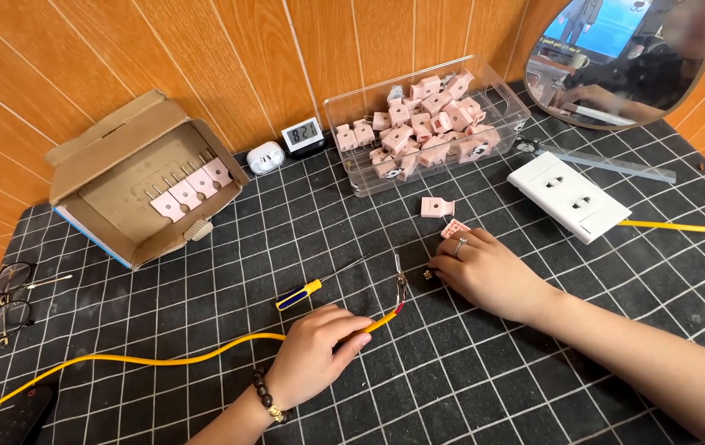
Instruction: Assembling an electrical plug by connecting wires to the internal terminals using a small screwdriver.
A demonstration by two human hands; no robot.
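My left hand (315, 354) pinches the stripped end of a yellow cable (163, 360) against the black grid mat; bare wire ends (400, 284) stick up past my fingers. My right hand (484, 270), a ring on one finger, rests on the mat with its fingertips on a small dark part (430, 274), beside the wire ends. A pink plug piece (454, 228) lies touching that hand's far side, and another pink plug body (437, 207) sits just beyond. A small screwdriver (307, 291) with a yellow and blue handle lies between my hands and the cardboard box.
A clear plastic bin (352, 177) holds several pink plugs. An open cardboard box (134, 177) shows a row of pink plugs. A white wall socket plate (568, 196), a ruler (608, 163), a round mirror (616, 58), a small clock (303, 133), and glasses (10, 301) lie around.
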